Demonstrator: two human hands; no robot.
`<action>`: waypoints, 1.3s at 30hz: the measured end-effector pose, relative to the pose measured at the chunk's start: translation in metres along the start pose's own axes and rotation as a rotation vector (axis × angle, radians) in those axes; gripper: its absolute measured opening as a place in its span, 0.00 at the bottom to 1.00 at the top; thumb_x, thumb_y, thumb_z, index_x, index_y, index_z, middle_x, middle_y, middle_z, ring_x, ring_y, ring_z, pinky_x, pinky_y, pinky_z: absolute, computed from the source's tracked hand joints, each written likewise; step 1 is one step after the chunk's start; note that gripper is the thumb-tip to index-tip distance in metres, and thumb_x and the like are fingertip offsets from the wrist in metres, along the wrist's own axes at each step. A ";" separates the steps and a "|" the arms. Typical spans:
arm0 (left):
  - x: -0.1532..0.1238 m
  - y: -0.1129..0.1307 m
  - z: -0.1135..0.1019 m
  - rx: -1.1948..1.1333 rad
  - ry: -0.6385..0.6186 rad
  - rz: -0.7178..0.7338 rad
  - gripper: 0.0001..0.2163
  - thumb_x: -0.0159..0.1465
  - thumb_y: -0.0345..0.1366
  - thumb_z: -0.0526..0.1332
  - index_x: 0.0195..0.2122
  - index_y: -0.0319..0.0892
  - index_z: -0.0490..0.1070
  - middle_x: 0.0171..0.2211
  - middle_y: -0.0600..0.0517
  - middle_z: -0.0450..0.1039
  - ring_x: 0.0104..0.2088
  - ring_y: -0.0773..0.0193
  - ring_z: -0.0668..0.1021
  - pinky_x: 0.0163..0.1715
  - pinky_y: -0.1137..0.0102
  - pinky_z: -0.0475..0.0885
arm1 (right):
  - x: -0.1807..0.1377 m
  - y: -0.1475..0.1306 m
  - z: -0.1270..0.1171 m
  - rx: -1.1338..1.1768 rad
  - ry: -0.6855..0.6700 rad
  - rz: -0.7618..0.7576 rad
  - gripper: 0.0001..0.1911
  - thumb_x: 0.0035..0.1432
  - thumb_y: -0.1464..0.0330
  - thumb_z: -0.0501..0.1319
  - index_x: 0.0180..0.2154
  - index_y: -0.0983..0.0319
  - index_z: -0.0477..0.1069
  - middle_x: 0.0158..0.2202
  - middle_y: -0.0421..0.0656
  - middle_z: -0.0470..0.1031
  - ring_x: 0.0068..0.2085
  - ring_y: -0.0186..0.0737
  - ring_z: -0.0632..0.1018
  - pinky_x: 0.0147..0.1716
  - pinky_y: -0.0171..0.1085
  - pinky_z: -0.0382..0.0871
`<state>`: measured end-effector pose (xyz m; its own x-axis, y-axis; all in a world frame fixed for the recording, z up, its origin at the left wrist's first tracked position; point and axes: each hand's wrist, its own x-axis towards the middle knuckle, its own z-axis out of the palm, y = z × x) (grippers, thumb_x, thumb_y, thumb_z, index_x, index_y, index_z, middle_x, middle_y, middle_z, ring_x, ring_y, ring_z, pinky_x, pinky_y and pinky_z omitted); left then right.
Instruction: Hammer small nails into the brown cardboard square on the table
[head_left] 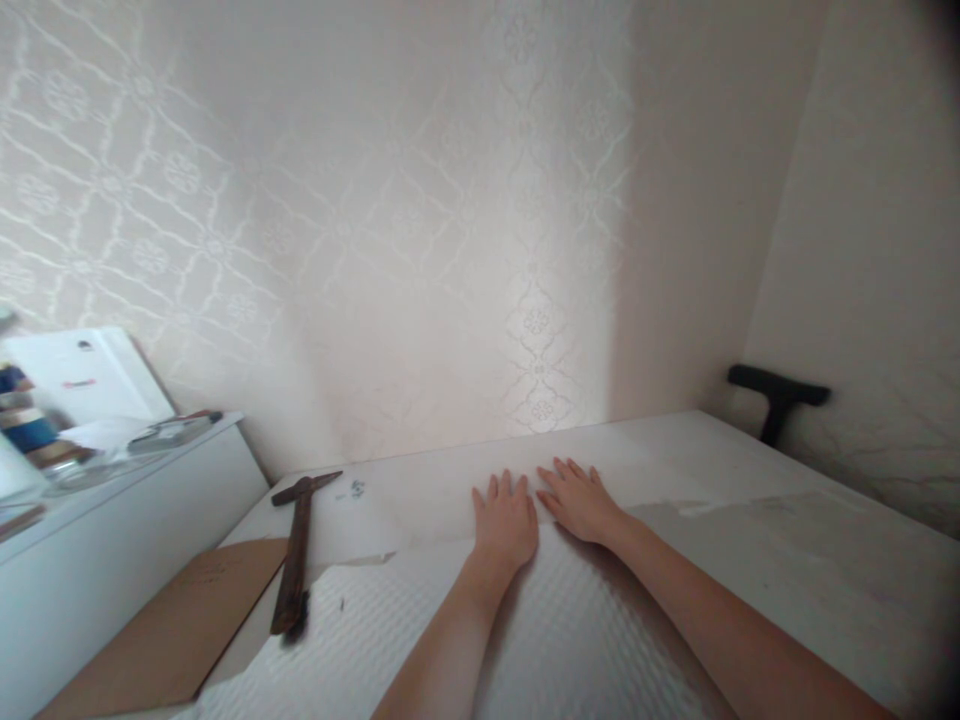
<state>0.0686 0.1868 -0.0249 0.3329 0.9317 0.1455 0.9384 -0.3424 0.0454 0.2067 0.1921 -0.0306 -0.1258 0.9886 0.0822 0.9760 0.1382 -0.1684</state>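
Note:
My left hand (507, 524) lies palm down with its fingers spread, near the far edge of a white textured sheet (390, 630). Beside it my right hand (581, 502) rests the same way, fingers apart and pointing up and left. Neither hand holds anything. Under and beyond the fingers is a white tabletop (442, 480). To the left, a hammer (298, 550) with a wooden handle and dark metal head lies on the table. A few tiny pieces (358, 489), too small to make out, sit right of the hammer head.
A piece of brown cardboard (180, 630) lies at the left beside a white cabinet (142, 540) with clutter on top. A white box (94, 375) leans there. At the right, a black T-shaped armrest (780, 390) stands past the table edge. Patterned wallpaper (420, 250) rises behind.

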 end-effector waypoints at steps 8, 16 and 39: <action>0.001 -0.001 0.002 0.015 -0.006 -0.001 0.22 0.66 0.39 0.38 0.59 0.44 0.54 0.61 0.45 0.51 0.60 0.51 0.56 0.55 0.49 0.52 | -0.001 -0.001 -0.001 -0.009 0.009 -0.003 0.28 0.62 0.58 0.41 0.60 0.63 0.53 0.62 0.56 0.49 0.61 0.57 0.51 0.54 0.58 0.44; 0.001 -0.001 0.002 0.015 0.002 0.002 0.22 0.66 0.38 0.38 0.59 0.43 0.55 0.61 0.44 0.52 0.60 0.51 0.56 0.55 0.49 0.53 | 0.000 0.000 0.000 -0.001 0.004 0.000 0.28 0.62 0.58 0.41 0.60 0.63 0.53 0.62 0.56 0.48 0.61 0.58 0.50 0.54 0.58 0.43; 0.001 -0.001 0.003 -0.002 0.011 0.001 0.22 0.66 0.38 0.38 0.59 0.43 0.55 0.61 0.44 0.52 0.60 0.51 0.57 0.55 0.48 0.52 | 0.001 0.001 0.001 -0.011 0.005 -0.007 0.28 0.62 0.57 0.40 0.60 0.62 0.53 0.62 0.56 0.49 0.61 0.58 0.50 0.54 0.58 0.44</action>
<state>0.0682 0.1882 -0.0274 0.3332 0.9298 0.1564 0.9378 -0.3440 0.0470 0.2073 0.1928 -0.0319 -0.1317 0.9874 0.0880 0.9770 0.1443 -0.1570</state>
